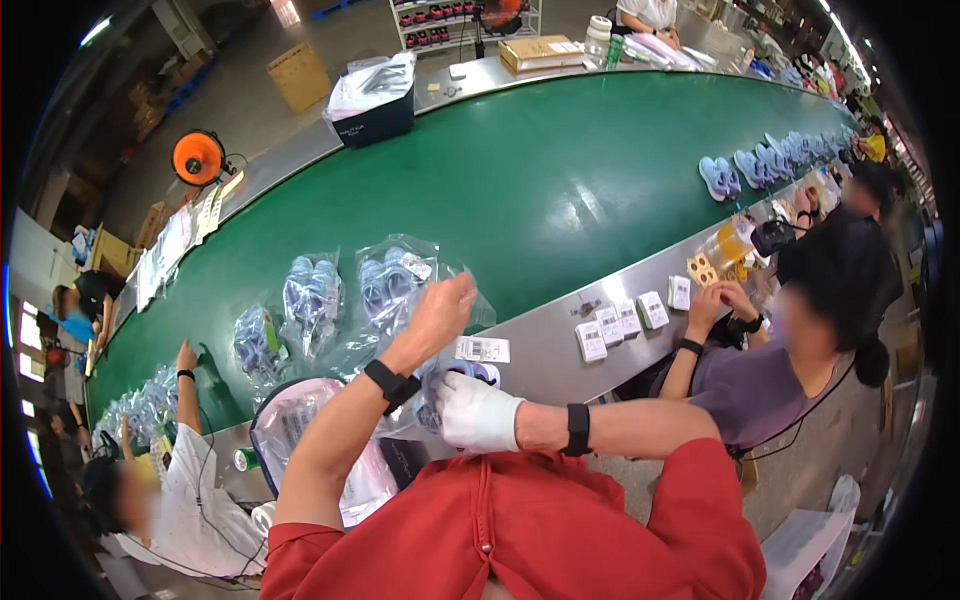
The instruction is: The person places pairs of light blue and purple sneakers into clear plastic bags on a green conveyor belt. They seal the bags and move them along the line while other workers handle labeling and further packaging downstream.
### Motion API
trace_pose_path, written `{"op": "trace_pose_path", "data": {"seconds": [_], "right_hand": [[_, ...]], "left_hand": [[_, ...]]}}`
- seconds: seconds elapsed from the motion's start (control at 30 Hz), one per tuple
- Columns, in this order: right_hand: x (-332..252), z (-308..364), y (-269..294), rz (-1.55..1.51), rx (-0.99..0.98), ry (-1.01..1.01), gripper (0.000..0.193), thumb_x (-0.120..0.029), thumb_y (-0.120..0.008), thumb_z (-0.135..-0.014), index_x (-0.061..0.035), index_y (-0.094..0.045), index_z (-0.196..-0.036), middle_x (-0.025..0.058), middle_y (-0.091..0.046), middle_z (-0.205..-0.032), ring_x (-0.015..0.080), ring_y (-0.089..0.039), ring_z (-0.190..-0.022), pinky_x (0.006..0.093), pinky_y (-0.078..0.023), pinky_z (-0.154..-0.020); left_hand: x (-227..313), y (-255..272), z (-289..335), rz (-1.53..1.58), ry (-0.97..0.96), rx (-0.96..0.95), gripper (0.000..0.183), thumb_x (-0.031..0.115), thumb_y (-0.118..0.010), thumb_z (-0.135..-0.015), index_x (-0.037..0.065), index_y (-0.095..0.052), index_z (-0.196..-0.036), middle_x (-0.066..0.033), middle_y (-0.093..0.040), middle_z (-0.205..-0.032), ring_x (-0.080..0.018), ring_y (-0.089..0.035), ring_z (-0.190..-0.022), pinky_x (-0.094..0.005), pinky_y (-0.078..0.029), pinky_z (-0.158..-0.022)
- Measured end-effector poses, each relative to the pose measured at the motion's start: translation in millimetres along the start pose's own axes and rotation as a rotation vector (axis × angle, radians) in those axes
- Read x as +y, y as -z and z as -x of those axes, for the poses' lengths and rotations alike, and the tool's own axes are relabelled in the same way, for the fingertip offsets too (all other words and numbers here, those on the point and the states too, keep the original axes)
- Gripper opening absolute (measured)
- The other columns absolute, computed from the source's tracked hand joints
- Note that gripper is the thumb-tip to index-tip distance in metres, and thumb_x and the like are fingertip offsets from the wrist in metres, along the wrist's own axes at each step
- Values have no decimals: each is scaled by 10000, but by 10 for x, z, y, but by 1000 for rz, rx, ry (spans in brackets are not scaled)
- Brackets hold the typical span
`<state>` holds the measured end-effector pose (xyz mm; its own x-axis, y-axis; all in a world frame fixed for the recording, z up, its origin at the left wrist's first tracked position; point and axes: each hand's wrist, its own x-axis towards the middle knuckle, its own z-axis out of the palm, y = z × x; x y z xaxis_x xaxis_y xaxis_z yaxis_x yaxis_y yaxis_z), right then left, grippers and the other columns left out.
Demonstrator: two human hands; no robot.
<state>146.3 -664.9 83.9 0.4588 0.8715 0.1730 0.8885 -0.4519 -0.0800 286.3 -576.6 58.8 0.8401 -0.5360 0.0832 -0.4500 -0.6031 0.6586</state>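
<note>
My left hand (442, 312), bare with a dark band at the wrist, is raised over the near belt edge. Its fingers are closed, apparently on the film of a clear plastic bag (484, 309). Close to my body, my right hand (476, 412) wears a white glove and is closed on a pair of blue-purple sandals (428, 392), partly hidden beneath it. A white barcode label (482, 349) lies just beyond the glove. Bagged pairs of light blue sandals (390, 282) (312, 292) (258, 338) rest on the green belt (520, 180) beyond and left of my left hand.
A box of plastic bags (290, 415) stands at my left. Label stacks (628, 318) sit on the metal edge at right. Co-workers (770, 370) (180, 490) work on both sides. Unbagged sandals (718, 178) line the far right belt; a dark box (375, 120) stands across.
</note>
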Motion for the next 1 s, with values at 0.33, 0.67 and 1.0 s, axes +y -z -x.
{"op": "trace_pose_path", "data": {"seconds": [0.33, 0.67, 1.0], "right_hand": [[561, -30, -678, -362, -217, -306, 263, -331, -610, -742, -106, -641, -610, 126, -598, -698, 251, -587, -678, 394, -455, -661], [993, 314, -993, -298, 147, -729, 309, -374, -499, -834, -106, -638, -769, 109, -631, -798, 240, -606, -763, 357, -465, -645], [1709, -151, -682, 45, 424, -749, 272, -362, -564, -783, -97, -595, -838, 135, -580, -783, 289, -552, -772, 415, -426, -718]], "left_hand": [[520, 364, 328, 116, -109, -92, 109, 109, -557, -844, 7, -590, -860, -219, -592, -707, -421, -590, -700, -439, -453, -577], [746, -634, 777, 268, -304, -263, 232, -4, -575, -748, 78, -580, -965, -158, -584, -732, -341, -571, -577, -383, -465, -512], [709, -189, 357, 313, 28, 19, 153, 143, -647, -828, 36, -588, -921, -112, -549, -572, -197, -555, -499, -323, -417, -470]]}}
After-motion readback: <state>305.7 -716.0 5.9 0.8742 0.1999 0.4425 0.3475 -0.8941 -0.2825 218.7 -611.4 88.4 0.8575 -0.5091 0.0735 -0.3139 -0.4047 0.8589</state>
